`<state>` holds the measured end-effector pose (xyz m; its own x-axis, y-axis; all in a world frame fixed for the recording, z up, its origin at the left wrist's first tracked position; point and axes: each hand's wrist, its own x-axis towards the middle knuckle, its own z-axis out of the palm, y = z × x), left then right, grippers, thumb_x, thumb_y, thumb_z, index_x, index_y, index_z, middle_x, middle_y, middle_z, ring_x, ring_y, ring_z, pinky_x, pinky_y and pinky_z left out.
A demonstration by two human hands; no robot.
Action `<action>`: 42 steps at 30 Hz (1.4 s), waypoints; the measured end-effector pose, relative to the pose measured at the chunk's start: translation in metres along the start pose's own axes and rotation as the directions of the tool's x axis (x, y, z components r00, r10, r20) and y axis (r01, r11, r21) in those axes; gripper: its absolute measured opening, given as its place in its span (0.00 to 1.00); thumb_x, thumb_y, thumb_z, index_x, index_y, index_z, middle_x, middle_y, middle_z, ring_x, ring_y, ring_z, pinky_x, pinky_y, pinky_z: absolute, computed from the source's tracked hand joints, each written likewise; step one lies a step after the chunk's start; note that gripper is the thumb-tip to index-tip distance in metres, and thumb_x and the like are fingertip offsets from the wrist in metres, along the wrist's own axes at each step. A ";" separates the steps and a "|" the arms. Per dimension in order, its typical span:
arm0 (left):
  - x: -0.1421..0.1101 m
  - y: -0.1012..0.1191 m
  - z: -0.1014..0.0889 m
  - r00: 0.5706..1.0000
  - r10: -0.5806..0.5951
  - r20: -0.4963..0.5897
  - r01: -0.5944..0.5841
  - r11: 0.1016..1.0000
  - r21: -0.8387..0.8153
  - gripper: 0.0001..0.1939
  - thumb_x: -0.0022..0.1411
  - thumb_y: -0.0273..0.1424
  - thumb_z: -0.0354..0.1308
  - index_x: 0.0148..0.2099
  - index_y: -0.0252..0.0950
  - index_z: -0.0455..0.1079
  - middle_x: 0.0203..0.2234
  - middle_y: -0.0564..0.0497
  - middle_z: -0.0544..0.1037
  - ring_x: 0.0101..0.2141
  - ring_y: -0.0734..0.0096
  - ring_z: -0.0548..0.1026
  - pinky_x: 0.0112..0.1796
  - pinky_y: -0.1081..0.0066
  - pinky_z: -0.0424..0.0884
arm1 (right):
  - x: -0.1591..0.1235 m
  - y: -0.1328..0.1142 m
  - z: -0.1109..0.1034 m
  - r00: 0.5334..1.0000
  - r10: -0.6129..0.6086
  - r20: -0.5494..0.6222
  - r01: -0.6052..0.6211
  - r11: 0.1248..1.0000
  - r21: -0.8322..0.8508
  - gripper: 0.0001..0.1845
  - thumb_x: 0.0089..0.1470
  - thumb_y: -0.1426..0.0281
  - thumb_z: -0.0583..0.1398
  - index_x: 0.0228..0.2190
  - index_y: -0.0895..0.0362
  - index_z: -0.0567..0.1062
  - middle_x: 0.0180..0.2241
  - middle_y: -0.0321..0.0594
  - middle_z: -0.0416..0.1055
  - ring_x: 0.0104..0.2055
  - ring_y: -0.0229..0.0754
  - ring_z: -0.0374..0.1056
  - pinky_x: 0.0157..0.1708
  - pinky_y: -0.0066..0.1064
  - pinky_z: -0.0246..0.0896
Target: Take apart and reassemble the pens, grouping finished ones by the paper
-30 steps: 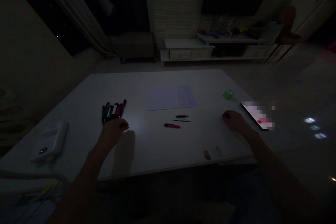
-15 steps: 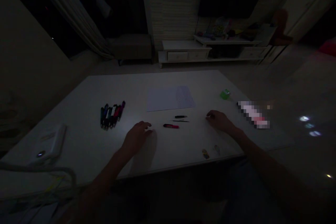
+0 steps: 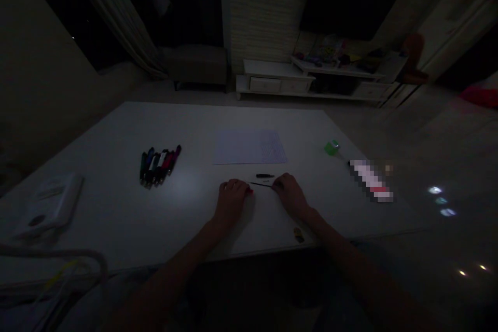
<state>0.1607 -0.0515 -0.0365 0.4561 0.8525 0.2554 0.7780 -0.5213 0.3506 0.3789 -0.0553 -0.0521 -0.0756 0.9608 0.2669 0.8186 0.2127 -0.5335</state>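
My right hand has its fingertips pinched on the right end of a thin dark pen refill. The refill lies nearly level between my hands, its left tip close to my left fingers. My left hand is curled over a red pen barrel; only the barrel's red end shows, and the rest is hidden under the fingers. Just beyond the refill lie a black pen part and a small pale piece, perhaps a spring. The picture is dark, so fine detail is hard to see.
Several pens lie grouped on the white table at left. A sheet of paper lies beyond my hands. At right are a green container and a blurred-out object. A white box sits at far left, a small yellow-dark item near the front edge.
Both hands have moved inward to the pen parts. My left hand now covers the red barrel, and my right hand has come left and taken the refill's end. The view has shifted slightly.
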 end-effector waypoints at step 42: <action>-0.003 -0.004 -0.004 0.985 0.162 -0.057 -0.164 0.986 -0.037 0.08 0.60 0.23 0.50 0.41 0.35 0.66 0.36 0.48 0.73 0.38 0.66 0.69 0.41 0.65 0.64 | -0.004 -0.017 -0.017 0.957 -0.287 0.042 0.290 0.952 -0.095 0.04 0.53 0.77 0.54 0.30 0.57 0.67 0.32 0.44 0.66 0.38 0.45 0.60 0.37 0.35 0.58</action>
<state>0.1545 -0.0526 -0.0353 0.5505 0.7534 0.3597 0.6760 -0.6551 0.3374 0.3754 -0.0657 -0.0303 -0.3311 0.8660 0.3747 0.8119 0.4638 -0.3546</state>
